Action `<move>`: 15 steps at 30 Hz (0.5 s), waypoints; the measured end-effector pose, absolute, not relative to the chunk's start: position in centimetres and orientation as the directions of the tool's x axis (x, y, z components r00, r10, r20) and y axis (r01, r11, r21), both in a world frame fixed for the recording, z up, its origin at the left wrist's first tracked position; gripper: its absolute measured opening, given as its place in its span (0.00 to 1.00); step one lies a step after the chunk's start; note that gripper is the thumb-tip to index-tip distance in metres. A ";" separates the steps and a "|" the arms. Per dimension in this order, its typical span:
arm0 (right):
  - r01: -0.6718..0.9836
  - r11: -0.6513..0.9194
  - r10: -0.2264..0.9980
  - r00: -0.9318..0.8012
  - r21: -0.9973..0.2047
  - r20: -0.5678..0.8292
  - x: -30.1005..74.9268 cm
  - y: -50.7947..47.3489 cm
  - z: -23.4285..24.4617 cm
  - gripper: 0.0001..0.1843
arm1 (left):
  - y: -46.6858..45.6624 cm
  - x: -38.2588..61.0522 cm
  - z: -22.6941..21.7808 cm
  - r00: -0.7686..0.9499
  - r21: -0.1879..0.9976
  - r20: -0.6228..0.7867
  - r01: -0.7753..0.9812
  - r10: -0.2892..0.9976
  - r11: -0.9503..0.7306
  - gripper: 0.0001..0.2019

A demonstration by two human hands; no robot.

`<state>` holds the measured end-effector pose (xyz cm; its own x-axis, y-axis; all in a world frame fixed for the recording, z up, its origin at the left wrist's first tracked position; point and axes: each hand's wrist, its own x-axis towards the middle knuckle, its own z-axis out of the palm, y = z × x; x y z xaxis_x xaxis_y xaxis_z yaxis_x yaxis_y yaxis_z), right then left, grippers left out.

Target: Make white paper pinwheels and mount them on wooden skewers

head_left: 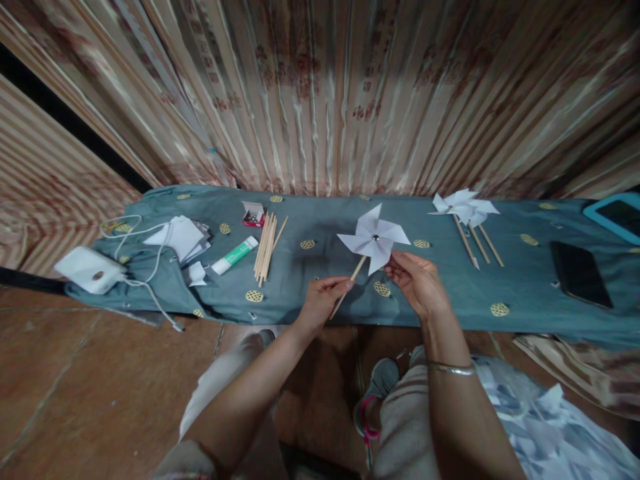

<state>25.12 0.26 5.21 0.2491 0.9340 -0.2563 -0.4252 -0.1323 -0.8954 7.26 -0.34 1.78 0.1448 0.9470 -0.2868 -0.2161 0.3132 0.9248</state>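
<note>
A white paper pinwheel (pixel 383 248) with a shiny pin at its centre is held up over the cloth-covered bench. My left hand (pixel 321 301) pinches its wooden stick between thumb and fingers, below the blades. At the lower right blade, the thumb and fingers of my right hand (pixel 414 277) close on the paper edge; the other fingers curl beneath. To the right lie finished-looking pinwheels (pixel 467 205) with overlapping blades and wooden sticks. On the left is a bundle of wooden sticks (pixel 266 248), beside a small open red box of pins (pixel 253 215).
A glue stick (pixel 235 255) and white paper sheets (pixel 183 239) lie left of the sticks. Farther left is a white device with cables (pixel 93 270). A dark phone (pixel 581 273) and a blue-framed tablet (pixel 617 217) lie right. A bag of white paper pieces (pixel 555 420) sits below.
</note>
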 end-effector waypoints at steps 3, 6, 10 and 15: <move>-0.428 -0.136 0.935 0.242 -0.894 -0.258 25.0 0.3 5.2 0.15 | -0.3 7.3 1.7 0.145 0.928 -0.284 -0.208 0.948 0.310 0.15; -0.426 -0.141 0.935 0.239 -0.894 -0.262 24.8 0.2 5.3 0.15 | -0.3 7.4 1.6 0.147 0.928 -0.286 -0.204 0.947 0.312 0.14; -0.414 -0.143 0.938 0.234 -0.899 -0.257 24.6 0.2 5.4 0.14 | -0.3 7.3 1.7 0.145 0.926 -0.292 -0.204 0.945 0.317 0.14; -0.406 -0.141 0.940 0.230 -0.903 -0.250 24.5 0.1 5.3 0.14 | -0.3 7.4 1.7 0.156 0.923 -0.291 -0.213 0.944 0.319 0.14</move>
<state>24.46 0.09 5.25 0.2305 0.9403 -0.2504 -0.4060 -0.1409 -0.9029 7.40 -0.29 1.66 0.1559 0.9440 -0.2906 -0.2130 0.3194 0.9234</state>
